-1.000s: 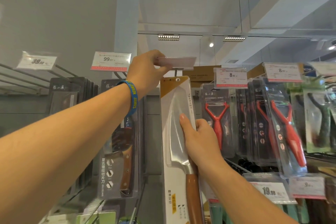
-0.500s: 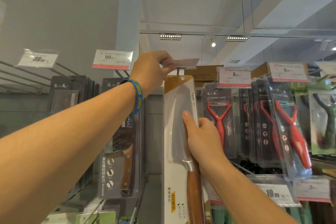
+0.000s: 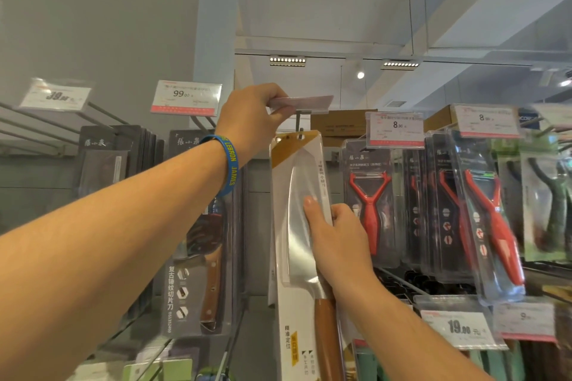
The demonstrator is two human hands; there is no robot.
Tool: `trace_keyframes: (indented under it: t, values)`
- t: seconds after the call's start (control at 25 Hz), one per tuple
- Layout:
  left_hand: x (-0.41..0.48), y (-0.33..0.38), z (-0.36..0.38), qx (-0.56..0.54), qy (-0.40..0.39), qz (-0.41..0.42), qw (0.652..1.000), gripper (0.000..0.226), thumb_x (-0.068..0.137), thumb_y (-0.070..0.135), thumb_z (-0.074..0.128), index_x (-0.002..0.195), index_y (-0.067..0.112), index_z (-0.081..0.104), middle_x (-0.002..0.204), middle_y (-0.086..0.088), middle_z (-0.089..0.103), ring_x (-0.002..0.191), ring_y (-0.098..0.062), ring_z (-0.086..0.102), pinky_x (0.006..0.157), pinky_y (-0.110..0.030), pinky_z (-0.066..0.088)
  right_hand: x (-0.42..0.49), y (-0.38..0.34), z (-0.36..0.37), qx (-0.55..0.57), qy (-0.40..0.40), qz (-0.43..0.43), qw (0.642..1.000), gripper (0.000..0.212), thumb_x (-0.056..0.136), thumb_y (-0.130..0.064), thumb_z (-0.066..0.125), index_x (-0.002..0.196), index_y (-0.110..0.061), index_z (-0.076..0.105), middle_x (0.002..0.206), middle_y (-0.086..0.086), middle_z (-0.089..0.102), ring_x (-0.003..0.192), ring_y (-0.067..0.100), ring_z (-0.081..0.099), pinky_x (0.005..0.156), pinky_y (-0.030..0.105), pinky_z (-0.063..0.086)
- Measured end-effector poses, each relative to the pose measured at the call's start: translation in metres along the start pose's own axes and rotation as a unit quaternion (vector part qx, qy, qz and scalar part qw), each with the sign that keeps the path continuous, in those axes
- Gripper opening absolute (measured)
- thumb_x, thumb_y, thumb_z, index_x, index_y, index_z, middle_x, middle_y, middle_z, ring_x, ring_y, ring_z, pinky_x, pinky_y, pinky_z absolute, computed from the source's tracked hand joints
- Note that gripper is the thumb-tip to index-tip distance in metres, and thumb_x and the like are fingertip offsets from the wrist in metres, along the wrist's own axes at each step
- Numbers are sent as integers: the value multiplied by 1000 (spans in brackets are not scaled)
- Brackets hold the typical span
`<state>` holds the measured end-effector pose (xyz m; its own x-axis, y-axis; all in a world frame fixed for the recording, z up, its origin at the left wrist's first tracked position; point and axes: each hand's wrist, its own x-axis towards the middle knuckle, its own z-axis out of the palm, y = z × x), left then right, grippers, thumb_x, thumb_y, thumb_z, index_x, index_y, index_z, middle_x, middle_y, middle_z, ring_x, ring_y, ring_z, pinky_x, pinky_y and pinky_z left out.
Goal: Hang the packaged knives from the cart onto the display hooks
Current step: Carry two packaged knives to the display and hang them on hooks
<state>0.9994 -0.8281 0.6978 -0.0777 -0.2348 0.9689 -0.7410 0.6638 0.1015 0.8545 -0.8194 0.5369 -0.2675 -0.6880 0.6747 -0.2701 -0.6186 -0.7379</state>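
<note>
Left hand (image 3: 250, 120) fingers pinch the lifted price tag (image 3: 305, 101); right hand (image 3: 335, 237) fingers grip the packaged knife (image 3: 298, 226) below it, its bottom cut off and the hook (image 3: 297, 120) mostly hidden.

Glossy steel blade (image 3: 298, 219), wooden handle (image 3: 325, 337)

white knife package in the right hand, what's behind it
The right hand's fingers wrap behind the white knife package. Its top hides the display hook end; anything hanging directly behind is covered.

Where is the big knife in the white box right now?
The packaged knife is in the middle of the head view, held up by the right hand just under the flipped-up price tag in the left hand, left of the red peelers.
</note>
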Motion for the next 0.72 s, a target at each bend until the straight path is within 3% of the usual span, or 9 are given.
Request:
trace_keyframes:
  t: [0.12,0.24,0.52,0.72]
  values:
    - [-1,-1,3,-6,-4,4,1000,19,95,38,62,105,23,68,97,5,66,82,-18,65,72,-27,51,-1,3,-1,-13,16,-19,1000,39,96,-60,55,95,-21,60,86,-4,66,77,13,64,68,33,53]
    - [-2,0,5,-5,5,4,1000,20,94,37,63,106,22,67,96,6,65,82,-19,66,73,-28,51,8,0,-2,-14,10,3,1000,39,97,-60,54,93,-21,59,82,-6,62,68,8,59,57,21,41]
    - [-5,0,7,-16,12,0,1000,21,93,40,63,105,24,68,98,5,66,82,-19,66,73,-32,55,15,8,0,-60,-8,4,998,46,97,-64,50,97,-18,56,86,-2,62,75,15,60,65,33,49]
    - [-5,2,6,-14,16,-17,1000,20,92,44,64,102,27,68,97,6,67,79,-19,66,70,-31,55,15,5,8,-97,-31,1,995,51,97,-67,48,106,-17,54,82,-8,54,70,9,51,58,27,36]
